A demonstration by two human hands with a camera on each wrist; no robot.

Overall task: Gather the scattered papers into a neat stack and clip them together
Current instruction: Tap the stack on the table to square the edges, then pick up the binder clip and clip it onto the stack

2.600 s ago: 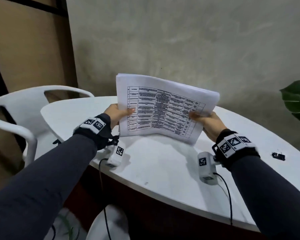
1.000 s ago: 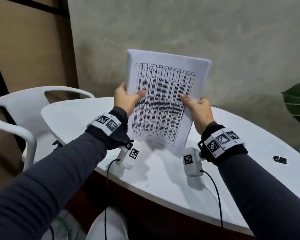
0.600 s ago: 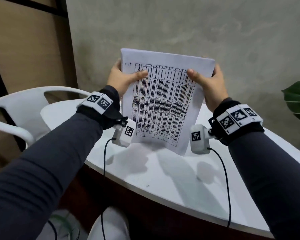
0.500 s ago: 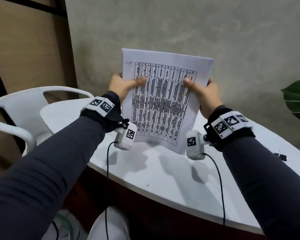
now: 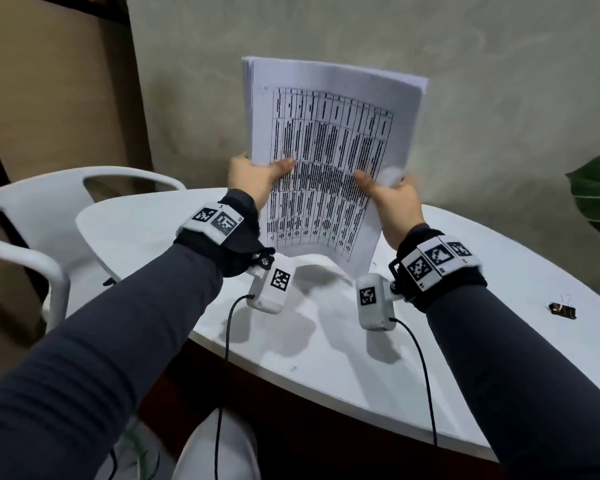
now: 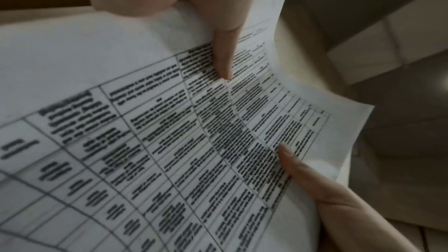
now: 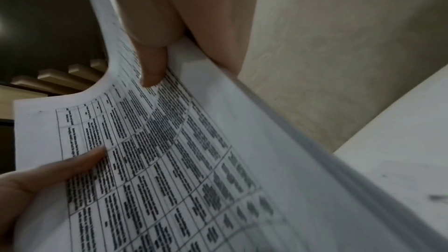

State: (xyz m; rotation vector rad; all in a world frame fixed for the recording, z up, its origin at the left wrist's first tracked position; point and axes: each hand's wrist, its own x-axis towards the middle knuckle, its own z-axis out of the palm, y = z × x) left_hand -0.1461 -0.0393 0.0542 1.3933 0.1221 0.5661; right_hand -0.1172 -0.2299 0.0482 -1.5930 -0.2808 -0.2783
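Observation:
A stack of white papers [image 5: 329,147] printed with a table stands upright on its short edge above the white table [image 5: 499,278]. My left hand [image 5: 253,178] grips its left edge, thumb on the front sheet and fingers behind. On the opposite edge my right hand [image 5: 392,199] holds it the same way. The left wrist view shows the stack of papers [image 6: 169,141] under my left thumb [image 6: 223,55]. The right wrist view shows the stack of papers [image 7: 194,160] pinched by my right hand [image 7: 164,49]. A black binder clip [image 5: 562,310] lies on the table at far right.
A white plastic chair [image 5: 32,237] stands left of the table. Green plant leaves [image 5: 596,195] reach in at the right edge. A grey wall rises close behind the table. Cables hang from both wrist cameras over the table's near edge.
The stack was turned from lying wide to standing tall. My hands slid from the top corners down to the middle of the side edges, and the stack dropped toward the table.

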